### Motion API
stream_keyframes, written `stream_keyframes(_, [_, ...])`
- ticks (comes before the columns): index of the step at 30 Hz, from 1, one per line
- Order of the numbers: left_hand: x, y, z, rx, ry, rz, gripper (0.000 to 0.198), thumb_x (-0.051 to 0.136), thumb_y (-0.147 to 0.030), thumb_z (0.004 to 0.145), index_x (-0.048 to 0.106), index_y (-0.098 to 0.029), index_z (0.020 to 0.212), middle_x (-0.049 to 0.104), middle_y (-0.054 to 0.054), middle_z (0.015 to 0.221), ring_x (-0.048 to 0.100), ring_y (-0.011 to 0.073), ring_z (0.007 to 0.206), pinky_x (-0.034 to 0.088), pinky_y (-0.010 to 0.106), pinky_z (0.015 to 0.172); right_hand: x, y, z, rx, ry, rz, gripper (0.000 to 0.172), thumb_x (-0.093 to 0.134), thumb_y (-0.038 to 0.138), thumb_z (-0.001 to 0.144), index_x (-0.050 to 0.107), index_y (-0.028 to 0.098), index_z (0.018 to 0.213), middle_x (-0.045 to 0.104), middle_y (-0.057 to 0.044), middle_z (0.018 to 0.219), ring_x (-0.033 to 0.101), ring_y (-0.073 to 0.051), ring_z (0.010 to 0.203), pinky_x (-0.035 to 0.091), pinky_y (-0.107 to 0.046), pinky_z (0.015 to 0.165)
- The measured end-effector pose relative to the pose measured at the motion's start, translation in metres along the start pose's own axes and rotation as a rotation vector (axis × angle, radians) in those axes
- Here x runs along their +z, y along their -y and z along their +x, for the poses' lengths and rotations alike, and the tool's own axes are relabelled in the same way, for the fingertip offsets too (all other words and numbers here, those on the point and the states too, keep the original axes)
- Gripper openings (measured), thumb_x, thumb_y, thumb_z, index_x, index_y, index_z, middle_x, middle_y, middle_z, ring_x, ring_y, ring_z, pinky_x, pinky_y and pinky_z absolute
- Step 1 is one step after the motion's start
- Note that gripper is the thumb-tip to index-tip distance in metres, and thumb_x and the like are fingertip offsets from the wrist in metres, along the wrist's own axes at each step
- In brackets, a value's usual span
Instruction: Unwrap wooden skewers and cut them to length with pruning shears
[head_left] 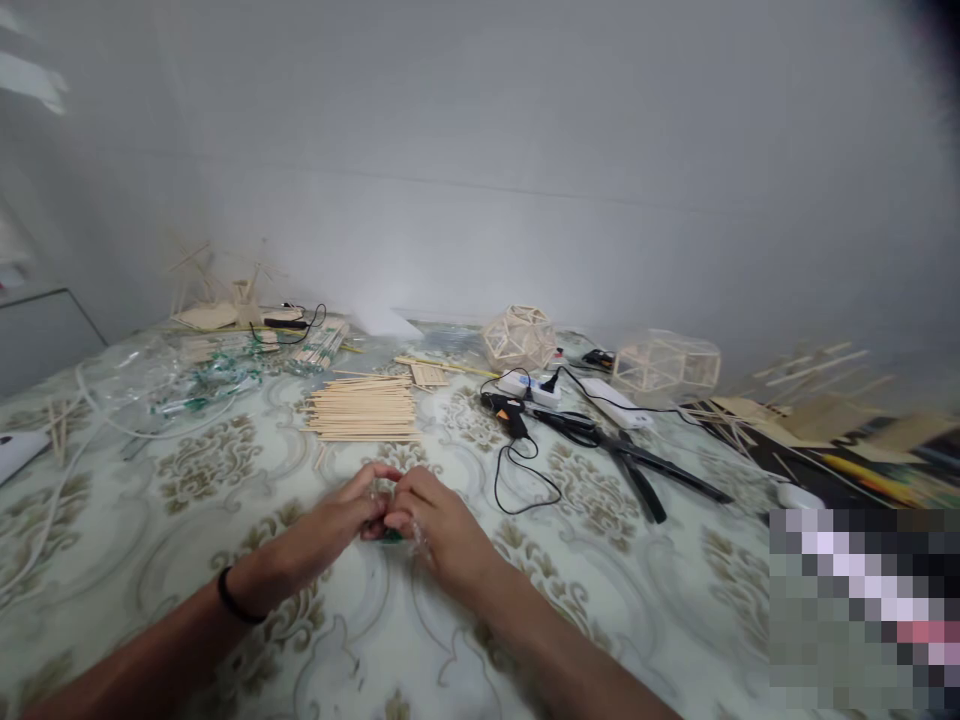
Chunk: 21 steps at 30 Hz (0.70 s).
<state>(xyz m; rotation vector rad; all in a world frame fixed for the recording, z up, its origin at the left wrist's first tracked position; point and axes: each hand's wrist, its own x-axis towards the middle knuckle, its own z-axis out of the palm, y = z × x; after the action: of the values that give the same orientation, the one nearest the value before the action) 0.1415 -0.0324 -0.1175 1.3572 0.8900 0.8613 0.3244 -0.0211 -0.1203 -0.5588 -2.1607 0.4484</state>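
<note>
Table: a surface draped in a pale green cloth with brown floral scrolls (375, 655), its far edge along a grey wall (480, 130).
Left hand (360, 507): a black band round the wrist; fingers bent inward, tips meeting the right hand; their grip is partly hidden, so whether they pinch anything I cannot tell.
Right hand (431, 512): fingers curled and pinching the plastic.
Plastic: a small, crinkled, clear-and-green wrapper (393, 537), between the two hands, toward the near edge from the sticks; its outline is mostly covered.
Sticks: a neat row of thin, pale wooden sticks (365, 408) just beyond the hands, lying parallel to the far edge; a small bundle of shorter pale sticks (429, 375) lies just beside its far right corner.
Glue gun: black with an orange trigger (511, 412), right of the row, its thin cord looping toward the near edge.
Scissors: long, black-handled (581, 430), near the glue gun.
Frames: a rounded, many-sided wooden lattice (519, 340) near the far edge; a longer one (667, 363) farther right.
Left edge: crumpled clear-and-green plastic packaging (206, 380) and a looping white cable (64, 500).
Right edge: blurred sticks and boards.
</note>
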Motion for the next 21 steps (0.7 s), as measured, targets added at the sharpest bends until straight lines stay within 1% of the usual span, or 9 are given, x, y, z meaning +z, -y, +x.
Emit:
stream_keyframes(2, [-0.001, -0.004, -0.001, 0.009, -0.013, -0.043, 0.024, 0.064, -0.039, 0.089, 0.051, -0.023, 0.101, 0.056, -0.004, 0.076, 0.054, 0.0142, 0.071, 0.044, 0.029, 0.072, 0.000, -0.001, 0.000, 0.128, -0.077, 0.105, 0.051, 0.030, 0.046, 0.110, 0.061, 0.021, 0.079, 0.059, -0.005, 0.082, 0.058, -0.018, 0.077, 0.048, -0.031, 0.072])
stream_keyframes(4, [0.000, -0.009, -0.004, 0.026, 0.003, -0.022, 0.025, 0.068, -0.040, 0.088, 0.052, -0.022, 0.096, 0.063, 0.000, 0.087, 0.059, 0.0165, 0.083, 0.045, 0.031, 0.080, 0.000, 0.000, 0.001, 0.262, -0.145, 0.161, 0.053, 0.031, 0.049, 0.110, 0.060, 0.021, 0.075, 0.058, -0.004, 0.079, 0.058, -0.017, 0.072, 0.047, -0.031, 0.069])
stream_keyframes(6, [0.001, -0.015, -0.007, 0.056, -0.003, 0.124, 0.023, 0.069, -0.038, 0.087, 0.056, -0.021, 0.096, 0.067, 0.003, 0.096, 0.062, 0.0201, 0.094, 0.046, 0.033, 0.086, 0.000, 0.001, 0.002, 0.359, -0.165, 0.165, 0.056, 0.031, 0.051, 0.109, 0.059, 0.022, 0.071, 0.058, -0.004, 0.075, 0.058, -0.017, 0.068, 0.046, -0.031, 0.069])
stream_keyframes(8, [0.003, -0.020, -0.010, 0.082, -0.037, 0.316, 0.020, 0.070, -0.033, 0.086, 0.060, -0.022, 0.100, 0.070, 0.003, 0.099, 0.063, 0.0213, 0.096, 0.045, 0.033, 0.086, 0.000, 0.003, 0.003, 0.412, -0.162, 0.134, 0.060, 0.029, 0.053, 0.109, 0.059, 0.022, 0.067, 0.059, -0.004, 0.071, 0.057, -0.018, 0.066, 0.045, -0.032, 0.068])
stream_keyframes(11, [0.005, -0.022, -0.012, 0.111, -0.085, 0.561, 0.018, 0.073, -0.027, 0.084, 0.064, -0.023, 0.098, 0.072, 0.000, 0.094, 0.064, 0.0207, 0.089, 0.045, 0.031, 0.081, 0.003, 0.004, 0.002, 0.474, -0.163, 0.094, 0.063, 0.027, 0.058, 0.108, 0.056, 0.023, 0.064, 0.060, -0.005, 0.065, 0.056, -0.019, 0.062, 0.041, -0.033, 0.065])
stream_keyframes(13, [0.007, -0.020, -0.013, 0.135, -0.123, 0.644, 0.015, 0.074, -0.027, 0.083, 0.064, -0.023, 0.093, 0.071, -0.001, 0.089, 0.063, 0.0197, 0.082, 0.044, 0.030, 0.077, 0.005, 0.004, 0.001, 0.507, -0.168, 0.115, 0.063, 0.027, 0.060, 0.107, 0.055, 0.024, 0.064, 0.060, -0.004, 0.061, 0.055, -0.019, 0.059, 0.038, -0.033, 0.062])
stream_keyframes(17, [0.010, -0.016, -0.014, 0.215, -0.147, 0.687, 0.011, 0.071, -0.027, 0.085, 0.061, -0.022, 0.088, 0.069, -0.002, 0.085, 0.061, 0.0181, 0.076, 0.043, 0.029, 0.074, 0.005, 0.006, -0.002, 0.516, -0.193, 0.129, 0.059, 0.028, 0.060, 0.107, 0.052, 0.024, 0.068, 0.057, -0.002, 0.060, 0.052, -0.018, 0.057, 0.035, -0.031, 0.059])
stream_keyframes(19, [0.011, -0.015, -0.015, 0.218, -0.141, 0.689, 0.009, 0.069, -0.026, 0.086, 0.061, -0.022, 0.087, 0.069, -0.001, 0.084, 0.060, 0.0179, 0.075, 0.043, 0.029, 0.074, 0.003, 0.007, -0.002, 0.512, -0.189, 0.118, 0.052, 0.033, 0.058, 0.106, 0.049, 0.024, 0.071, 0.053, 0.000, 0.061, 0.049, -0.017, 0.055, 0.033, -0.030, 0.057])
stream_keyframes(21, [0.010, -0.017, -0.015, 0.200, -0.141, 0.696, 0.008, 0.068, -0.026, 0.086, 0.061, -0.022, 0.084, 0.069, -0.001, 0.081, 0.060, 0.0176, 0.074, 0.043, 0.028, 0.072, 0.000, 0.008, -0.001, 0.474, -0.162, 0.128, 0.047, 0.036, 0.053, 0.107, 0.045, 0.024, 0.071, 0.049, 0.002, 0.062, 0.046, -0.016, 0.056, 0.033, -0.030, 0.058])
